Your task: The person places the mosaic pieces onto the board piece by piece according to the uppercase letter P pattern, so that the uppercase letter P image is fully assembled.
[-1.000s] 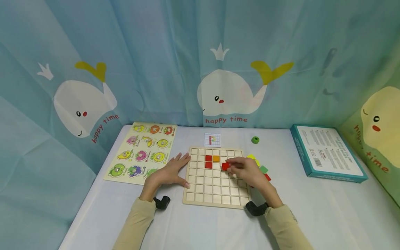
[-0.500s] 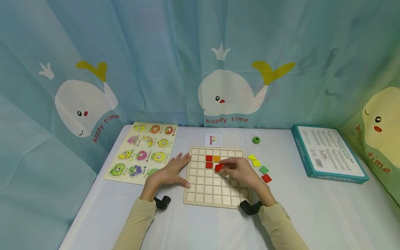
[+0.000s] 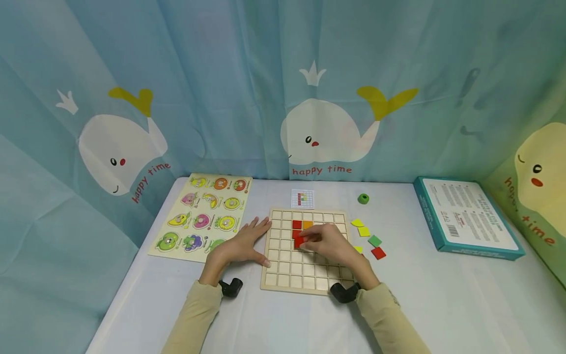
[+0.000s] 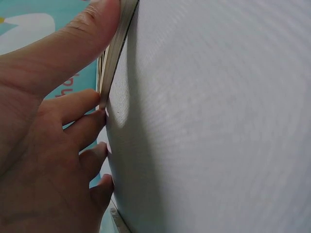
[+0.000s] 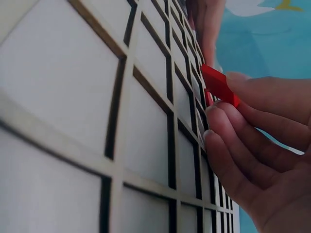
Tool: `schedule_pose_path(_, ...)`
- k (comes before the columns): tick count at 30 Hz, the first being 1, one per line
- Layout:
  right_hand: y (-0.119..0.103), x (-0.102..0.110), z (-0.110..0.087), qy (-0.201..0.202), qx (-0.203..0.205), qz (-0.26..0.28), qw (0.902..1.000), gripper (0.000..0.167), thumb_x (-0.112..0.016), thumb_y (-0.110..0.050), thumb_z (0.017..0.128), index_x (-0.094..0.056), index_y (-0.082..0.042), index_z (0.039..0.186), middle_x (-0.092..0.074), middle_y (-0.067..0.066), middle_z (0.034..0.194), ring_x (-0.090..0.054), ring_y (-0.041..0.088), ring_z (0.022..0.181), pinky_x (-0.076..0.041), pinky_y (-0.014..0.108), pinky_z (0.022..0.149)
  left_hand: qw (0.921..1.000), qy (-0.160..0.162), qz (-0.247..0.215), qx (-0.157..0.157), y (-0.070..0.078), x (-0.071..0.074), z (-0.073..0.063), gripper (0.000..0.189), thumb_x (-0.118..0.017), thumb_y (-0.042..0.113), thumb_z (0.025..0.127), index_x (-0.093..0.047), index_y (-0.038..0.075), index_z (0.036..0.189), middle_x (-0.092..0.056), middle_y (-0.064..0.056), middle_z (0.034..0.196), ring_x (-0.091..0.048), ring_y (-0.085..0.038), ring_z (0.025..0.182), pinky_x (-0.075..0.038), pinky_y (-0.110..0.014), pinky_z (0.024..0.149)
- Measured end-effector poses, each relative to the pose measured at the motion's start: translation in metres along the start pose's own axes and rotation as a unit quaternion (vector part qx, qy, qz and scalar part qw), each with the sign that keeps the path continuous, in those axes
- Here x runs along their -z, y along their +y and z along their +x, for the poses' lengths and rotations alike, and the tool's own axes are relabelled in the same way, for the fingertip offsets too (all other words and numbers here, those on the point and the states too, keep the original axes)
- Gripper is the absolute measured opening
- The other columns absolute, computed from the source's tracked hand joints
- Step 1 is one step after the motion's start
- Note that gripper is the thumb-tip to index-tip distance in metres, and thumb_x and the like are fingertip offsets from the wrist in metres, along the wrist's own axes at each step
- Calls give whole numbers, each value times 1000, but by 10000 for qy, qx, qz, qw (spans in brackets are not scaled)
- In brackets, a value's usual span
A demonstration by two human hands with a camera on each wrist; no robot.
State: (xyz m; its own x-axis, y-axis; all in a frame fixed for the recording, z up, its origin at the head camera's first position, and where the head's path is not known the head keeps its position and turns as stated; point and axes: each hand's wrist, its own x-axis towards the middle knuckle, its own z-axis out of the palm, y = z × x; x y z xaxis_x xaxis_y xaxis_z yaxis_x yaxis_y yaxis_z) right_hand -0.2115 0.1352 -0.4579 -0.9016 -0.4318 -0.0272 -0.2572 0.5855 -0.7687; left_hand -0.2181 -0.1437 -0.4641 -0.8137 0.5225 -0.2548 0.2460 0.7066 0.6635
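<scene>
In the head view, a wooden grid board [image 3: 283, 269] lies on the table. Two red tiles [image 3: 297, 224] are set in one column, with an orange tile [image 3: 307, 224] right of the upper one. Between thumb and fingers, my right hand [image 3: 329, 243] pinches another red tile [image 3: 298, 243], just below that pair. The right wrist view shows this square tile [image 5: 221, 86] tilted close over the grid. My left hand [image 3: 240, 244] lies spread at the board's left side; in the left wrist view its thumb and fingertips touch the board's edge [image 4: 112, 63].
A small pattern card [image 3: 302, 199] lies behind the board. To its right are a green bead [image 3: 363, 198], loose yellow tiles [image 3: 363, 231], a green tile [image 3: 375, 241] and a red one [image 3: 378, 253]. A fruit puzzle [image 3: 201, 216] lies left, a teal box [image 3: 468, 214] right.
My right hand has moved left across the board with the red tile, from right of the orange tile's column to beneath the two red ones. My left hand has stayed in place.
</scene>
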Motion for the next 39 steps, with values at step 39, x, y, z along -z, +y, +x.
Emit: schedule_pose_path(39, 4, 11, -22, 434, 274, -395, 9979, 20, -72, -1, 92, -76, -2, 112, -76, 5, 101, -69, 14, 89, -61, 31, 81, 10000, 37, -32, 5, -3, -2, 1, 113, -91, 31, 77, -24, 8, 164, -14, -9, 173, 1, -33, 161, -2, -52, 131)
